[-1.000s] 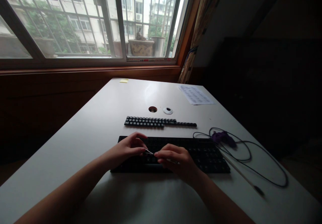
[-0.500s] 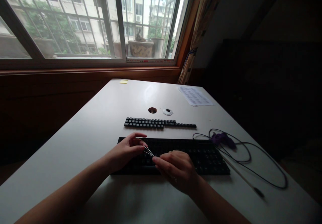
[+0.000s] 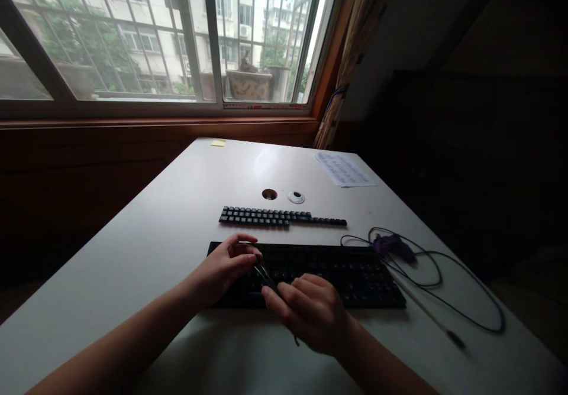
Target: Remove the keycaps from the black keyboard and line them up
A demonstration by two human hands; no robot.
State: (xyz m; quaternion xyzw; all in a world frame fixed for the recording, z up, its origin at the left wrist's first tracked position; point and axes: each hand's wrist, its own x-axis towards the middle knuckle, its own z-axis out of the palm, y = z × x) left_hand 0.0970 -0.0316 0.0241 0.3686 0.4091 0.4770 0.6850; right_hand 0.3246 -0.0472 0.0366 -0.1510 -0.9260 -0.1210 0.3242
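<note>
A black keyboard (image 3: pixel 355 274) lies on the white table, with both my hands over its left half. My right hand (image 3: pixel 313 312) is closed around the dark handle of a wire keycap puller (image 3: pixel 263 271), whose thin metal wires point up and left. At the wire ends, my left hand (image 3: pixel 224 268) pinches a small dark piece that looks like a keycap (image 3: pixel 258 259) between thumb and fingers. Its upper index finger is curved above. Part of the keyboard is hidden beneath my hands and the puller.
Rows of removed black keycaps (image 3: pixel 261 216) stand behind the keyboard. To the right lie a looped cable (image 3: pixel 444 274) with a purple bundle (image 3: pixel 393 246) and a thin stick with a dark tip (image 3: pixel 430 318). Farther back are printed sheets (image 3: pixel 346 169), a round hole (image 3: pixel 269 194) and its cover (image 3: pixel 296 197).
My right hand has shifted slightly left and tilted, so more of the puller's dark handle shows. My left hand stays almost in place at the wire ends.
</note>
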